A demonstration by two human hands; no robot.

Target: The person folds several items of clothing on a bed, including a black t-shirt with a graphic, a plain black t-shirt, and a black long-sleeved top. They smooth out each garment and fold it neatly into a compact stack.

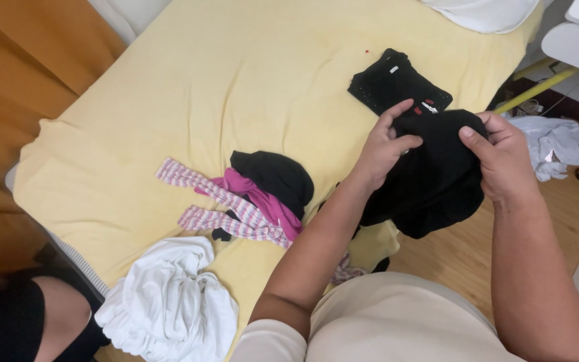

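Bed: a yellow sheet (236, 74) is spread flat over the bed, so that a broad surface is given for laying clothes out.
White garment: a crumpled white garment (169, 305) is heaped at the near left edge of the bed, apart from the rest.
Striped piece: a pink-and-white striped piece (219, 204) is stretched beside a magenta cloth (266, 201) and a small black cloth (276, 175), all loosely piled mid-bed.
Folded black garment: a folded black garment (397, 84) is laid flat farther up the bed, its shape kept by the sheet.
Left hand: the left hand (384, 144) is closed on the upper left edge of the black garment (433, 177), fingers pinching the cloth.
Black garment: it is held up above the bed's near right corner, so its lower part hangs free.
Right hand: the right hand (500, 157) is clamped on the upper right edge, thumb on top.
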